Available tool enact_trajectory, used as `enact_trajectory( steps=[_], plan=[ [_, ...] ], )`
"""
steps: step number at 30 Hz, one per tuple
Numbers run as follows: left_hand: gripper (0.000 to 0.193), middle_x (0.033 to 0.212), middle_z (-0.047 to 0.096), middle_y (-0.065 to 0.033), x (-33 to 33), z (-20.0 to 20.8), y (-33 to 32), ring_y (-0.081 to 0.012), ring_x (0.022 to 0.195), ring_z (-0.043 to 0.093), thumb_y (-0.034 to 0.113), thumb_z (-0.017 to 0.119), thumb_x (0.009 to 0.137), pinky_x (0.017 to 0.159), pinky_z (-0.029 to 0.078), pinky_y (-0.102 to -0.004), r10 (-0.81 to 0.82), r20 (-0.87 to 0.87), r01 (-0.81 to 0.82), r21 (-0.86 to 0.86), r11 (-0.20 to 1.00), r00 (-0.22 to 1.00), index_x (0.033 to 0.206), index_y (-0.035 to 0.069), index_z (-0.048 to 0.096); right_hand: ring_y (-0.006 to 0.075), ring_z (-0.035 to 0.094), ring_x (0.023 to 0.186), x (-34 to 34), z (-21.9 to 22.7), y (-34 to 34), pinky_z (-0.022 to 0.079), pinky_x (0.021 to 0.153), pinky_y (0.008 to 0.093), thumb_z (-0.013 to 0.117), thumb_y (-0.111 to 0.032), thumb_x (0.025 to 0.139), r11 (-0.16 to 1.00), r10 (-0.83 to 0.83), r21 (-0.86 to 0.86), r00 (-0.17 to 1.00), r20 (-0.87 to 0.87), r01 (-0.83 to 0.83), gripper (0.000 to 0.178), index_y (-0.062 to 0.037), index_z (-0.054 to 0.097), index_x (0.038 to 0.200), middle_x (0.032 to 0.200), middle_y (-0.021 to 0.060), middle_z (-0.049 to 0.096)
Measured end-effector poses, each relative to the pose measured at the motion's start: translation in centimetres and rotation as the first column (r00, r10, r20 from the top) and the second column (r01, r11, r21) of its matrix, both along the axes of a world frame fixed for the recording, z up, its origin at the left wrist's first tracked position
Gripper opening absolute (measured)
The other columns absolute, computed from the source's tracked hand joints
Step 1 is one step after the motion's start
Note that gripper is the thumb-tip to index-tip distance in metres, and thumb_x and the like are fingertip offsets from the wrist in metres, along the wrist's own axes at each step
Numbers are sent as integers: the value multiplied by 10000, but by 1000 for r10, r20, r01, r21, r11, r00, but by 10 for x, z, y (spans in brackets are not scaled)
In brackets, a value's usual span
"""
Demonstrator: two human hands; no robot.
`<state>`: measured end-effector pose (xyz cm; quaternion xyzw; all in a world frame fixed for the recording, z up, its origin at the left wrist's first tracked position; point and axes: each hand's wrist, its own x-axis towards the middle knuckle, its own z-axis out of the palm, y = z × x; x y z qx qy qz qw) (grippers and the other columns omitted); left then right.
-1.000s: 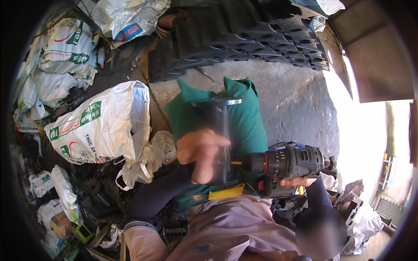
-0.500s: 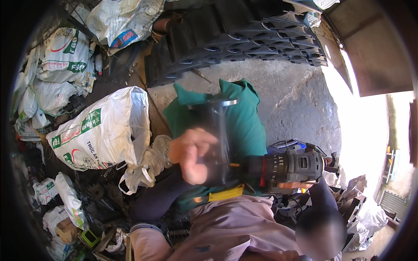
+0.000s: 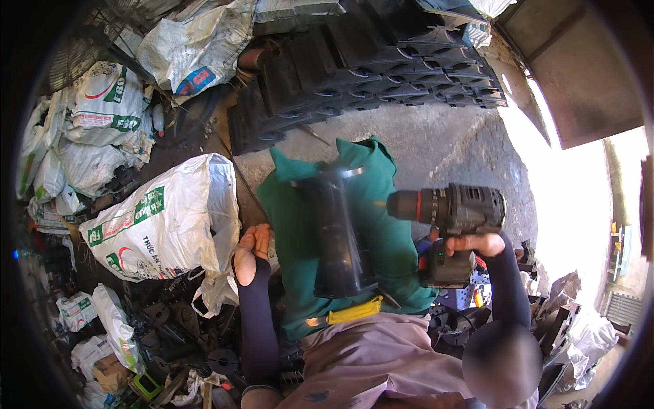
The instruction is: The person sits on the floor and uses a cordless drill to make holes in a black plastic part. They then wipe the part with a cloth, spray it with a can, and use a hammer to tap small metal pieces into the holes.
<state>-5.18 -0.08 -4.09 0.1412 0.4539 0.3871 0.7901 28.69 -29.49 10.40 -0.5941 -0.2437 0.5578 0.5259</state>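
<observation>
My right hand [image 3: 473, 243] grips a cordless drill [image 3: 449, 208] by its handle, above the right side of my lap. Its thin bit points left, apart from a long black part [image 3: 335, 232] with a wide end and a shiny far edge. That part lies lengthwise over the green cloth [image 3: 283, 198] on my lap, and neither hand touches it. Left of the cloth, my left hand [image 3: 251, 253] is beside the mouth of a white sack [image 3: 163, 215], fingers apart and slightly bent, with nothing visible in them. Near my waist lies a yellow-handled tool [image 3: 354, 310].
Stacked black panels [image 3: 361, 65] stand on the concrete floor [image 3: 456, 150] ahead. More white sacks [image 3: 105, 102] are piled at the far left. Dark loose parts [image 3: 170, 313] lie at the lower left. A blue container [image 3: 455, 297] sits below the drill.
My left hand has left the black part and moved left to the sack. The drill has risen away from my body, its bit now nearer the part's far end. The part has shifted slightly.
</observation>
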Motion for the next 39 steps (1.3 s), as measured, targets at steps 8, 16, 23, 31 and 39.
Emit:
enact_trajectory(
  steps=[8,16,23,31,39],
  plan=[
    [232,742,607,-19,52,79,-5,-102,550,528,280,657,957,487,372,-217,-335,-244,401,308,863,910,951,51,621,189,637,645,16,-2,42,545,620,310,695,-66,776,1000,3,28,989,-149,1,511,12,549,1259,1009,197,677],
    [156,906,684,-71,89,111,-14,-105,740,610,100,627,945,650,471,-234,-522,-146,538,343,770,840,1077,17,623,198,637,627,17,3,50,541,618,311,687,-29,763,1000,-3,8,984,-176,4,496,8,567,1243,992,205,687],
    [108,916,686,-24,108,112,-25,-67,806,608,43,688,891,746,480,-218,-381,-348,513,500,697,857,993,10,668,191,629,606,26,-7,56,536,595,303,700,-45,761,1000,12,-1,979,-205,-12,504,3,565,1245,986,208,683],
    [104,881,684,-8,124,113,-48,-59,806,600,51,695,875,779,469,-211,-162,-540,507,586,632,826,961,-8,699,189,617,594,30,-16,55,533,585,301,715,-64,762,1000,24,2,972,-232,-25,544,-6,542,1275,990,211,668],
    [94,876,677,-5,123,103,-43,-63,804,581,61,683,881,778,463,-224,-157,-479,475,670,571,864,941,-9,700,193,625,596,31,-17,54,535,580,305,720,-75,763,999,36,-1,975,-218,-37,539,-1,546,1267,976,198,675]
  ],
)
